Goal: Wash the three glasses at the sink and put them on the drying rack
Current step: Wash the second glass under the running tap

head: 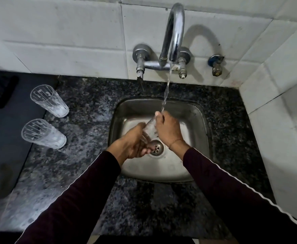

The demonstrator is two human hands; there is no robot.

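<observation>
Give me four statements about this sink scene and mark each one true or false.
1. Water runs from the faucet. True.
2. Both glasses on the counter lie on their sides. False: the farther glass and the nearer glass stand upright.
3. Left hand and right hand hold a third glass over the sink. True.
4. The glasses stand right of the sink. False: they stand left of it.
</observation>
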